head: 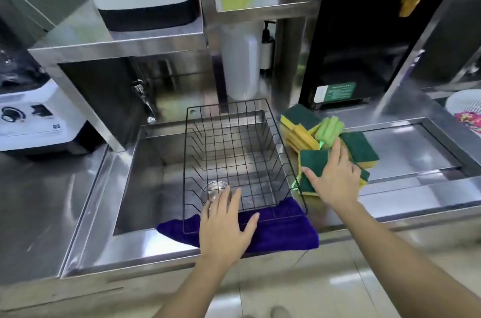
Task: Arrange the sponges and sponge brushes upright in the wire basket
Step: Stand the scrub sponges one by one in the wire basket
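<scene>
We see a black wire basket [234, 161] standing empty in a stainless steel sink [145, 174], filling most of its right half, with its near edge resting on a purple cloth [286, 231] draped over the sink's front rim. Through the basket's floor, toward 7 o'clock, the round metal drain [214, 191] shows.

Our left hand [226, 226] lies at the basket's 6 o'clock, palm down and fingers spread, released and gripping nothing; the fingertips reach over the basket's near rim while the palm covers the cloth.

At 3 o'clock from the basket, just beside its right wall, a loose heap of sponges [299, 132] sits on the steel ledge between the sink and a shallow recessed tray [416, 145]. They are yellow with dark green scouring faces, some flat, some leaning on edge. On top of the heap, toward its 12 o'clock, lies a light green sponge brush [329, 130] with a ribbed foam head.

Our right hand [335, 177] rests at the heap's 6 o'clock, open and flat with fingers splayed, pressing on the nearest green-faced sponge [313, 161]; we cannot tell whether any finger has closed around it.

At 12 o'clock beyond the basket a white bottle [239, 62] and a pump dispenser [267, 49] stand against the back wall. A white blender base [33, 122] sits at 9 o'clock on the counter.
</scene>
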Demonstrator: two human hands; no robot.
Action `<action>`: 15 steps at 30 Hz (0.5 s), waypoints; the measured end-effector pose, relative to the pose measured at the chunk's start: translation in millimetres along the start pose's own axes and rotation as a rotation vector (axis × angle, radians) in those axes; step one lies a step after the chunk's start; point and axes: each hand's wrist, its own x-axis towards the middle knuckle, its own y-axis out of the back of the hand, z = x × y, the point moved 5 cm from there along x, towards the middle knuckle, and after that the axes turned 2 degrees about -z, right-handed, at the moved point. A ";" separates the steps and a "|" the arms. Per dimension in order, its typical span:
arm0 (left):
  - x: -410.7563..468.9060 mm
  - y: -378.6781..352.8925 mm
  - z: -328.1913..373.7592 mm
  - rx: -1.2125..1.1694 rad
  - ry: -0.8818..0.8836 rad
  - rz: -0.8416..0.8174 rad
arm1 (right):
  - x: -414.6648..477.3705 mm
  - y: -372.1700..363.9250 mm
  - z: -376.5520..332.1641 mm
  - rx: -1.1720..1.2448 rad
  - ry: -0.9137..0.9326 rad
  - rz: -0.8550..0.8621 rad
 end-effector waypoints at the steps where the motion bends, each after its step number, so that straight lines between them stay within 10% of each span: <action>1: -0.5 -1.4 -0.8 0.032 0.013 -0.023 | -0.4 -0.6 1.7 0.049 -0.054 -0.004; 15: -4.2 -7.3 -0.5 0.206 -0.151 0.226 | 11.8 -14.6 18.3 0.702 -0.371 -0.156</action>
